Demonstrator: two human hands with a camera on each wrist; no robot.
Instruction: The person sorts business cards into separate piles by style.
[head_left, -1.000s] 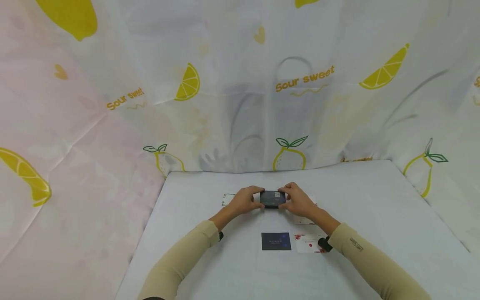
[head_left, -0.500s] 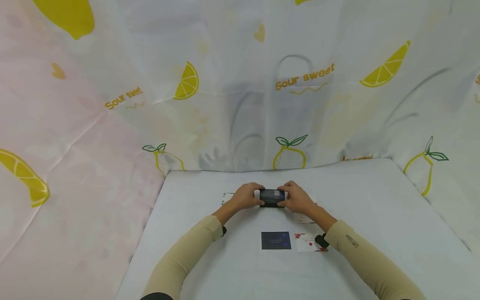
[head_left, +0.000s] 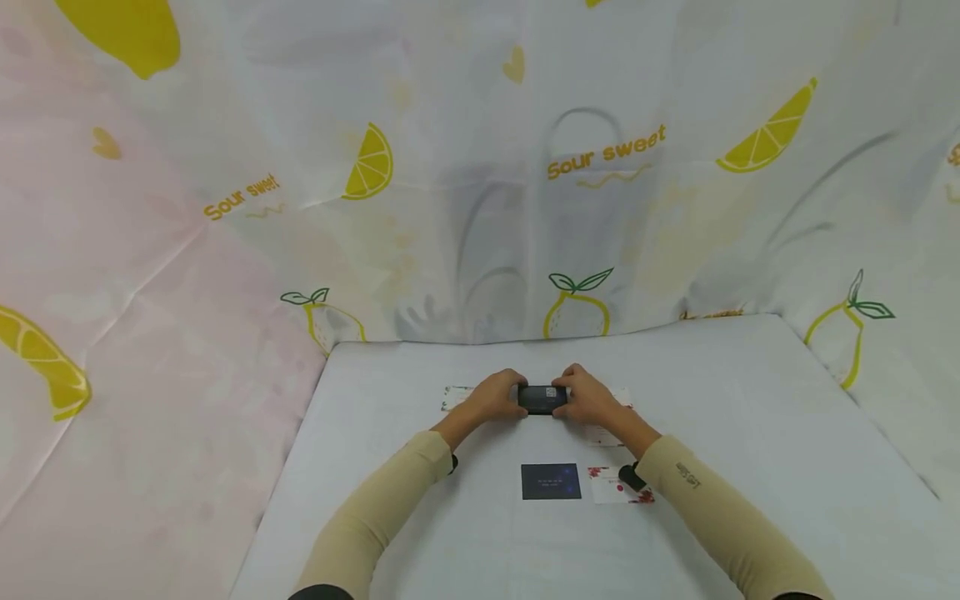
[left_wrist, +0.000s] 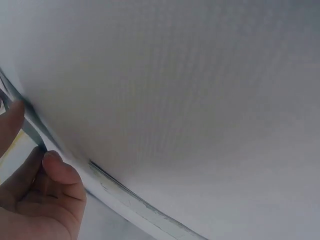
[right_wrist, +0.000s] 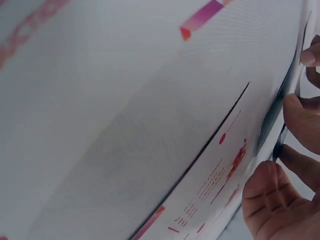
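Near the back middle of the table, a dark card (head_left: 542, 400) with a small pale square code is held by both hands. My left hand (head_left: 495, 396) pinches its left edge between thumb and fingers, and my right hand (head_left: 587, 398) pinches its right edge. In the left wrist view the left hand (left_wrist: 47, 195) shows at the lower left, with the dark card's edge (left_wrist: 32, 131) at its fingertips. The right wrist view catches the right hand (right_wrist: 280, 200) at the right, gripping the card (right_wrist: 271, 120), which appears bowed.
Nearer the front lie a dark blue card (head_left: 551, 482) and a white card with red flowers (head_left: 609, 483). Other white cards (head_left: 454, 397) lie partly behind the hands and forearms. A lemon-print curtain (head_left: 480, 208) hangs behind the white table (head_left: 420, 542).
Both hands keep hold of the dark card at nearly the same spot. The card's face looks shorter from top to bottom now. The cards on the table have not moved.
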